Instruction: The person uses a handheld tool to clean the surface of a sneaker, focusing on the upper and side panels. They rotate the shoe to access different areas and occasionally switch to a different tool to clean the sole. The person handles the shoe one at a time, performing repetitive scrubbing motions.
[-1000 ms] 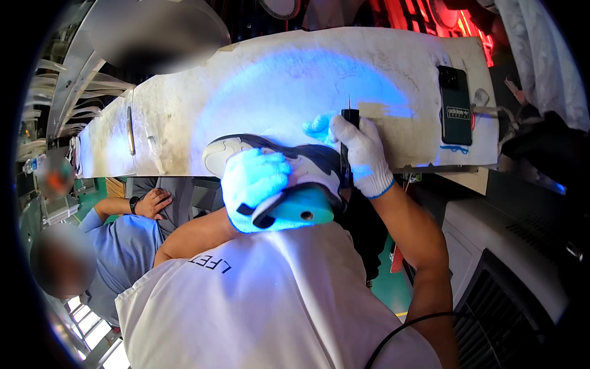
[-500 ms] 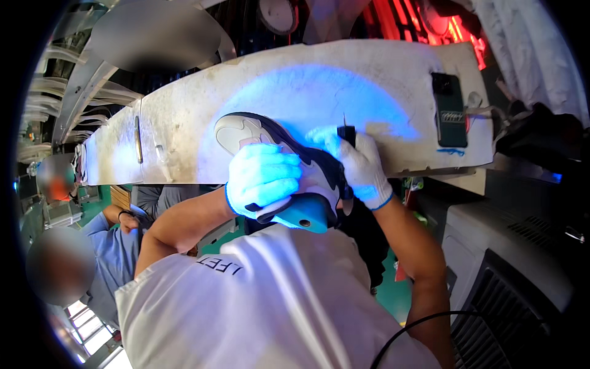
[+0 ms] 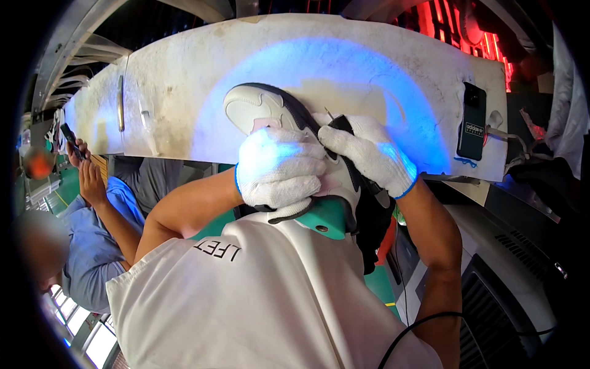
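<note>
Sneaker point(image 3: 241, 109) clasped in our left grip point(image 3: 279, 166), thin-tipped black tool point(image 3: 342, 125) in our right grip point(image 3: 372, 150), apparently we work its edge point(image 3: 297, 109); the next move needs steadiness.

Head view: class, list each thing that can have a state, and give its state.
Left hand: gloved, gripping the sneaker
Right hand: gloved, closed around a thin-tipped black tool
The sneaker: held, toe pointing away and left
The thin-tipped black tool: tip uncovered
Green shoe last: inside the sneaker, end protruding
Smartphone: lying back-up on the table
</note>
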Tool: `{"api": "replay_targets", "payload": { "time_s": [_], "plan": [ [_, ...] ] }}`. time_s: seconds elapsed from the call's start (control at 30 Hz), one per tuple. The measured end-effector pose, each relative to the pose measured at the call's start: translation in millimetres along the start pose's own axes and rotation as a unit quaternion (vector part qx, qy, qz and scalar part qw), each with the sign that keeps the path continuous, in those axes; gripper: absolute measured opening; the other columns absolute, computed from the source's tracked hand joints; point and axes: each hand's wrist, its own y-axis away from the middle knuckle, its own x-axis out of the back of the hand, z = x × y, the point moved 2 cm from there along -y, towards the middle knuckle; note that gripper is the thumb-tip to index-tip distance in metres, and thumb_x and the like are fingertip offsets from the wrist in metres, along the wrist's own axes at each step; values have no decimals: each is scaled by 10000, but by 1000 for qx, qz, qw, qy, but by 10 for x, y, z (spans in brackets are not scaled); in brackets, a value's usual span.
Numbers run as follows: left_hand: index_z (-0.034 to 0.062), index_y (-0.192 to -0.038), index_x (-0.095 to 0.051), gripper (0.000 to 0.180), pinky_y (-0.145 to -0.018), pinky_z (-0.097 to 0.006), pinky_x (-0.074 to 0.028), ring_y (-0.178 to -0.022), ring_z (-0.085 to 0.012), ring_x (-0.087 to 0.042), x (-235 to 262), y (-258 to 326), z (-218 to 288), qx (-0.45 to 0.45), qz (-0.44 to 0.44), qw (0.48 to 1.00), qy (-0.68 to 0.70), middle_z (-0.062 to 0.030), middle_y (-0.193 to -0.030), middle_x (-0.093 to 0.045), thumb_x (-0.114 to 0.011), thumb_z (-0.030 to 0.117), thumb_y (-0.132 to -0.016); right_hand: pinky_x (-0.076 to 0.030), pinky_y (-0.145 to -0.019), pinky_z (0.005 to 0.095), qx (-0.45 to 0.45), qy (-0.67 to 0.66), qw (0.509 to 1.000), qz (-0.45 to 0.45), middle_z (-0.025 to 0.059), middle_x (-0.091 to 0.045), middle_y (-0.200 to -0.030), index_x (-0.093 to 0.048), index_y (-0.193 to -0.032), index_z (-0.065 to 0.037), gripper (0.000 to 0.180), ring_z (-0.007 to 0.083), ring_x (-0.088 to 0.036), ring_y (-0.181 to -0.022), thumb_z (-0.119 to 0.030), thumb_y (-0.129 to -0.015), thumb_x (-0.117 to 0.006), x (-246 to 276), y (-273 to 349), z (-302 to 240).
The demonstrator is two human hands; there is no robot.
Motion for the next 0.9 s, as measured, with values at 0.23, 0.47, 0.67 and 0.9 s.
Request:
{"api": "replay_targets", "payload": {
  "time_s": [0.23, 0.47, 0.67, 0.9],
  "plan": [
    [69, -1113, -742, 281, -913, -495, -633, -1082, -388, -773, 141, -22, 101, 42, -75, 996, -24, -182, -1221, -766, -849, 150, -866, -561, -860, 402, 79, 301, 940, 141, 202, -779, -1027, -762, -1218, 12, 359, 224, -706, -907, -292, -1040, -694, -131, -173, -259],
    [52, -1279, -705, 396, -1023, -583, -569, -1182, -426, -749, 284, 144, 398, 64, -98, 993, -10, -205, -1308, -747, -827, 162, -918, -590, -875, 402, 5, 291, 901, 323, 149, -769, -1057, -791, -1139, -61, 317, 235, -721, -950, -355, -1028, -745, 668, -31, 69],
    [92, -1247, -713, 284, -1036, -507, -583, -1197, -352, -763, 217, 220, 486, 20, -48, 998, -47, -150, -1263, -778, -773, 182, -984, -579, -1008, 430, 275, 467, 780, 313, 248, -716, -1299, -755, -1319, -5, 452, 372, -717, -1095, -309, -986, -781, 478, 168, 128],
    [91, -1225, -708, 255, -966, -446, -579, -1112, -337, -792, 202, 208, 433, 12, -25, 999, -39, -140, -1201, -794, -767, 230, -1019, -574, -848, 356, 89, 99, 990, -33, 166, -794, -960, -777, -1176, 52, 304, 134, -682, -910, -218, -1060, -703, -102, -293, -49]
  ]
}}
